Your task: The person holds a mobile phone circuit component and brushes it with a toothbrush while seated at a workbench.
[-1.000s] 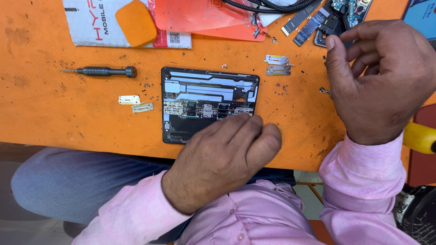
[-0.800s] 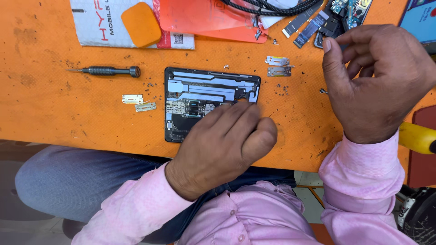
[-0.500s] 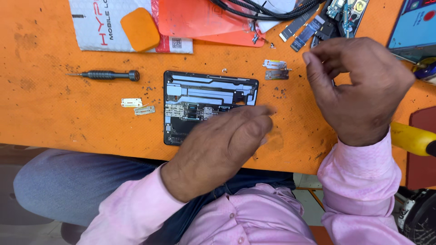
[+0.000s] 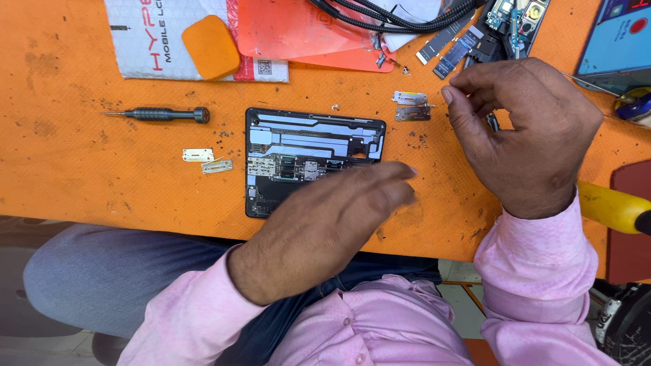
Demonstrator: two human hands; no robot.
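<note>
An opened phone (image 4: 312,139) lies flat on the orange mat (image 4: 81,176), its black frame and inner boards exposed. My left hand (image 4: 332,217) hovers over the phone's lower right corner with fingers stretched out and slightly blurred, holding nothing. My right hand (image 4: 529,135) is up at the right with curled fingers, thumb and forefinger pinched together beside two small metal brackets (image 4: 411,106). Whether anything tiny sits in that pinch is not visible.
A dark screwdriver (image 4: 159,114) and two small metal plates (image 4: 207,160) lie left of the phone. Behind are a white pouch (image 4: 146,41), an orange pad (image 4: 211,46), a red sheet (image 4: 298,30), black cables (image 4: 393,17), flex strips (image 4: 451,44), and a blue device (image 4: 617,41). A yellow handle (image 4: 610,207) lies at right.
My left hand has uncurled from a fist and reached rightward over the phone's lower corner. My right hand has shifted left toward the metal brackets.
</note>
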